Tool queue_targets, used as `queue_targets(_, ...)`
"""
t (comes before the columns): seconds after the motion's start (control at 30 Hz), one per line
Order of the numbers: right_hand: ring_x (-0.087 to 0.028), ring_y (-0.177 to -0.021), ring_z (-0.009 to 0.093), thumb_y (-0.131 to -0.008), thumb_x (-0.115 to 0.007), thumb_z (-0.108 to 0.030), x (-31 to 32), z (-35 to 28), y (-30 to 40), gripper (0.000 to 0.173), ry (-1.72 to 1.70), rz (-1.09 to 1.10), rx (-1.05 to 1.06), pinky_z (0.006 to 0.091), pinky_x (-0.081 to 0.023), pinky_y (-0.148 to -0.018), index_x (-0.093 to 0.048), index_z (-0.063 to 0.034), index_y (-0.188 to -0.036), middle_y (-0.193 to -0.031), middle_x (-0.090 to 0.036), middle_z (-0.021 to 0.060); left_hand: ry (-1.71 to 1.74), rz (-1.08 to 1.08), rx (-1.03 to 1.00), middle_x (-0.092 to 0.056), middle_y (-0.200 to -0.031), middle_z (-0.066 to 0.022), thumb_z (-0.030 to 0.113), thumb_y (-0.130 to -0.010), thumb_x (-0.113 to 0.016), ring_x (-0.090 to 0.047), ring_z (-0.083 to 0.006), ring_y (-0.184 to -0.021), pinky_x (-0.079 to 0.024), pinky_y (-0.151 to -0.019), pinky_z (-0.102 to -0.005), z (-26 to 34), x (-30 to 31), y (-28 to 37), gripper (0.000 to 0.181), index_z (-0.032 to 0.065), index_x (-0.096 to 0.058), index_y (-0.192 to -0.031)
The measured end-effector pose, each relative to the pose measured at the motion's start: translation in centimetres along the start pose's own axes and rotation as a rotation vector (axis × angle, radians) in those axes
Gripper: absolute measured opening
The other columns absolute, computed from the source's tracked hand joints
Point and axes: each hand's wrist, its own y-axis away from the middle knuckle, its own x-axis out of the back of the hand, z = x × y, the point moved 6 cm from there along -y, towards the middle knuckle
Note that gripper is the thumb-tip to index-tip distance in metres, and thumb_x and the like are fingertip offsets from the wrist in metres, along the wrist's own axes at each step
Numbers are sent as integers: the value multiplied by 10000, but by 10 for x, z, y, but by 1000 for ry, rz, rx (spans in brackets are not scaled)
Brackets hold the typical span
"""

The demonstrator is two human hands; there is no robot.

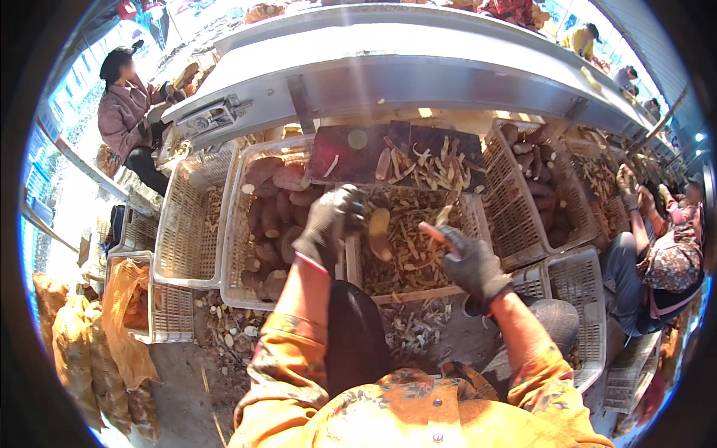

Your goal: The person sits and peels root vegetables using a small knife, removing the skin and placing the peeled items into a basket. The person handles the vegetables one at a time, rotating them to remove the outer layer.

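My left hand (336,221), in a dark glove, is raised at the inner edge of a crate of tubers, its fingers curled and blurred. Just right of it is a partly peeled tuber (380,235), looking like a sweet potato, over a crate of peelings (403,263); whether the fingers touch it is unclear. My right hand (473,269), gloved too, is over that crate's right side. A narrow reddish-orange piece (437,232) sticks out at its fingers; I cannot tell whether it is a handle or a bare finger. A pale-ended piece (445,215) lies just beyond.
A dark board (347,154) with peel strips lies across the crate's far end. Unpeeled tubers (269,213) fill the left crate; more are in a right crate (580,238). Beyond runs a metal conveyor (392,84). Co-workers sit at left (126,112) and right (672,252).
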Motion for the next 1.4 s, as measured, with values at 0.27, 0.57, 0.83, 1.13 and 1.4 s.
queue_targets(0.27,-622,-1074,431,-911,-546,-226,-36,73,-82,440,61,-36,-107,474,-495,-895,-564,-107,-1333,-1150,-662,233,-457,146,-27,-625,-831,-47,310,-979,-563,-608,-161,-647,-514,-558,-318,-25,53,-63,263,76,-650,-1060)
queue_targets(0.57,-606,-1140,434,-928,-618,-204,-122,161,-73,516,-165,276,-4,490,-511,-927,-500,-54,-1407,-1298,-599,248,-1674,-250,186,-641,-1269,-196,467,-982,-505,-627,-348,-1137,-510,-942,-467,-156,-17,-187,537,38,-624,-1282)
queue_targets(0.83,-601,-1164,411,-919,-651,-171,-107,165,-77,526,-392,325,-11,474,-514,-937,-498,-63,-1411,-1273,-620,231,-1764,-135,310,-524,-1447,-167,630,-958,-482,-569,-331,-1256,-503,-988,-456,-228,6,-234,750,90,-468,-1479)
queue_targets(1.13,-622,-1044,415,-936,-609,-167,-103,174,-75,481,-514,418,-6,480,-493,-853,-508,-107,-1402,-1214,-615,242,-1204,-246,33,-639,-1264,-154,563,-839,-714,-623,-310,-1137,-495,-938,-418,-270,44,-202,715,74,-574,-1341)
queue_targets(1.4,-628,-857,417,-911,-586,-118,-112,186,-78,466,-642,316,-37,430,-483,-768,-535,-114,-1374,-997,-651,225,-616,96,-167,-652,-1143,-94,406,-945,-668,-624,-226,-1046,-487,-920,-358,-132,-22,-94,504,54,-580,-1294)
